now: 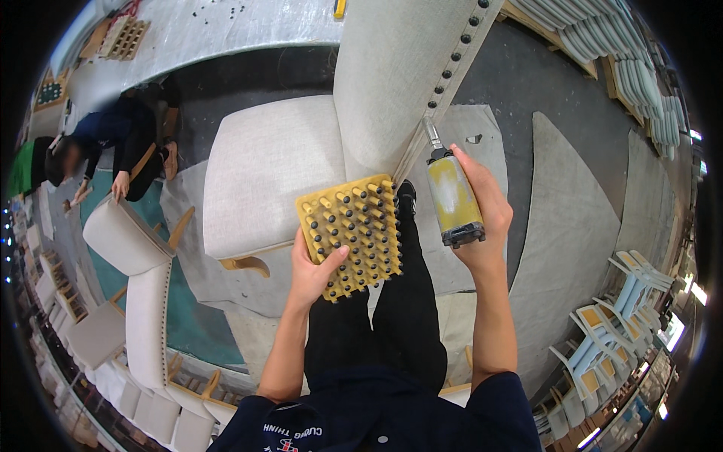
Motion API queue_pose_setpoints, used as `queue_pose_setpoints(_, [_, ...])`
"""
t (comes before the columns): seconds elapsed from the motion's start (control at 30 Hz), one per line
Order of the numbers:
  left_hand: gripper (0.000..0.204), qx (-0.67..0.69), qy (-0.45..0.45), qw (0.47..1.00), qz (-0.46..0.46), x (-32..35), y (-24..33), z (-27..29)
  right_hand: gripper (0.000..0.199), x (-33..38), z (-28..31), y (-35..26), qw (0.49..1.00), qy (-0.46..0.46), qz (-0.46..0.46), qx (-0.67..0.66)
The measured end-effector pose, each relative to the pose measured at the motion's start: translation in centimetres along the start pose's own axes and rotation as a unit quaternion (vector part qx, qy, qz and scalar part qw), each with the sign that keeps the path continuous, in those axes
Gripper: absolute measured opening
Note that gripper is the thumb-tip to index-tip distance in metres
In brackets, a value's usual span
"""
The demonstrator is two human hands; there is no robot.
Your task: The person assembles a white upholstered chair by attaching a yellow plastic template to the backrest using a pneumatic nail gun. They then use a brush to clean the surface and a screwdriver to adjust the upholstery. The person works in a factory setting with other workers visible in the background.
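Observation:
My left hand (310,273) grips the lower left corner of a yellow pegged tray (354,235), its thumb lying over the front. Black round-headed studs sit on many of the pegs; a few at the upper left are bare. In my right hand (488,200) is a yellow, worn handheld power tool (455,197) with a narrow metal tip. That tip points at the side edge of a chair's tall pale backrest (384,83), just below a row of black studs (446,74). Whether it touches the fabric I cannot tell. The pale upholstered seat (275,173) lies left of the backrest.
At the left, another person (124,147) bends over a second pale chair (126,237). A covered table (248,26) stands at the far side. Stacked pale parts (610,38) rise at the far right, chair frames (621,316) at the right. Cardboard sheets (565,203) cover some floor.

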State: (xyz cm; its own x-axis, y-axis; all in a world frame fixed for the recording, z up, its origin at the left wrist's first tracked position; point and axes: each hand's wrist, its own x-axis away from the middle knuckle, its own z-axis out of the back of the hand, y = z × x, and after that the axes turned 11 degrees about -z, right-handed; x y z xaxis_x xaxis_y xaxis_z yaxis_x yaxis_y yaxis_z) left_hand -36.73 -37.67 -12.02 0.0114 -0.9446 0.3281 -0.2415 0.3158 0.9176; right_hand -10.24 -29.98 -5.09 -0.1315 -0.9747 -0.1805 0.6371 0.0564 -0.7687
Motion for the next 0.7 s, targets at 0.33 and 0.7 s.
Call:
queue_pose_setpoints(0.33, [0.066,0.009,-0.013,1.0,0.008,-0.3,0.0,0.4,0.072,-1.1,1.4,-2.0,0.995,-0.076,-0.017,0.065])
queue_pose_setpoints(0.7, [0.065,0.01,0.025,0.999,0.032,1.0,0.0,0.5,0.066,-0.2,0.2,-0.7,0.999,-0.01,-0.027,0.036])
